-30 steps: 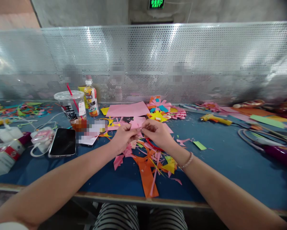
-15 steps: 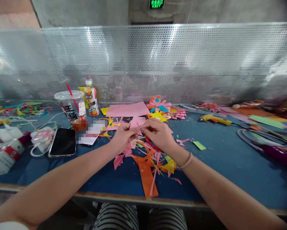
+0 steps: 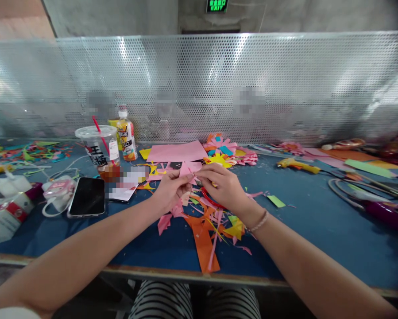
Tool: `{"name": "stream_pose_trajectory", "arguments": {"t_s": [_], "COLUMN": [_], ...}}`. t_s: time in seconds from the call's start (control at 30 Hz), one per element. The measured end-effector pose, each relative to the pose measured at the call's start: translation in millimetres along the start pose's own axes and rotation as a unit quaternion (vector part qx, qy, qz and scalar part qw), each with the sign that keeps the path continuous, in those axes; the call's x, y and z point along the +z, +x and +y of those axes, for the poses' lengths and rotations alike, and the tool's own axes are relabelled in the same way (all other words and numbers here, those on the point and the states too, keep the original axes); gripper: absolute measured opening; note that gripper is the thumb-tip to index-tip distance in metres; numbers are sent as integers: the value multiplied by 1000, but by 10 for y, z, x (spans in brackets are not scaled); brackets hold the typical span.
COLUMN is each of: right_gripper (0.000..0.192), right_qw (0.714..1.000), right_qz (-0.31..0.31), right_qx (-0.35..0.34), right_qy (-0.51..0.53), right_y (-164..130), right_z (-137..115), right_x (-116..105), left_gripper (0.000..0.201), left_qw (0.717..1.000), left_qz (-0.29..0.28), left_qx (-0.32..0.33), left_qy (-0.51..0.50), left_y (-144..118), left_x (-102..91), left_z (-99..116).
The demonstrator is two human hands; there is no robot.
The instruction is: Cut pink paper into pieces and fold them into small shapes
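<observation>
My left hand (image 3: 170, 191) and my right hand (image 3: 222, 186) meet fingertip to fingertip over the paper pile. Both are closed in a pinch on a small pink piece of paper, mostly hidden by the fingers. Just behind the fingertips lies a pink paper sheet (image 3: 188, 167). Under my right hand a red curved handle (image 3: 213, 200) shows, the rest of it covered. Pink, yellow and green scraps lie below the hands, with a long orange paper strip (image 3: 203, 243) reaching towards the table edge. Past my right hand are a yellow paper flower (image 3: 221, 160) and a pink paper flower (image 3: 222, 145).
On the left stand a plastic cup with a straw (image 3: 97, 148), a drink bottle (image 3: 127, 137), a phone (image 3: 86, 197) and chargers (image 3: 57, 191). To the right are a yellow glue gun (image 3: 298, 165), cables and a green paper piece (image 3: 276, 201). A perforated metal screen (image 3: 199, 88) closes the back.
My fingers have shifted slightly at the pinch, and the right hand's fingers now look straighter. Both hands stay in the same place, and the things on the table have not moved.
</observation>
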State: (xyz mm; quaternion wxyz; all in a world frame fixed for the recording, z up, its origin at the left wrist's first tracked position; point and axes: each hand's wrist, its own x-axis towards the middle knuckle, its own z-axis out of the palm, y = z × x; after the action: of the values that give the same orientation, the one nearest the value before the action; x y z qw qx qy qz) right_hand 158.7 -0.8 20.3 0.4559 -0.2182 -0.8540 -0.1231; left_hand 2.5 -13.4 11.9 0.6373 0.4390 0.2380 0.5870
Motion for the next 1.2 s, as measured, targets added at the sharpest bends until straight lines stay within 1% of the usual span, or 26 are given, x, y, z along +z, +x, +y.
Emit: {"name": "stream_pose_trajectory", "arguments": {"t_s": [0.23, 0.47, 0.73, 0.87, 1.03, 1.2], "right_gripper": [13, 15, 15, 18, 24, 25], "right_qw": [999, 999, 1000, 999, 998, 997], "right_qz": [3, -12, -20, -30, -50, -46], "right_qx": [31, 33, 7, -12, -35, -47], "right_qy": [8, 9, 16, -3, -34, -43], "right_y": [29, 10, -1, -14, -34, -45], "right_z": [-42, -22, 17, 35, 53, 47], "right_x": [-8, 6, 9, 10, -21, -46], "left_gripper": [15, 14, 14, 14, 14, 13], "left_qw": [1000, 1000, 999, 999, 996, 996], "left_qz": [-2, 9, 25, 28, 44, 41], "left_qx": [-2, -8, -21, -25, -46, -51], "left_qy": [22, 1, -9, -32, -60, -67], "left_y": [-13, -13, -17, -16, -8, -3], "left_x": [7, 30, 35, 38, 33, 24], "left_z": [-7, -16, -19, 3, 23, 33]}}
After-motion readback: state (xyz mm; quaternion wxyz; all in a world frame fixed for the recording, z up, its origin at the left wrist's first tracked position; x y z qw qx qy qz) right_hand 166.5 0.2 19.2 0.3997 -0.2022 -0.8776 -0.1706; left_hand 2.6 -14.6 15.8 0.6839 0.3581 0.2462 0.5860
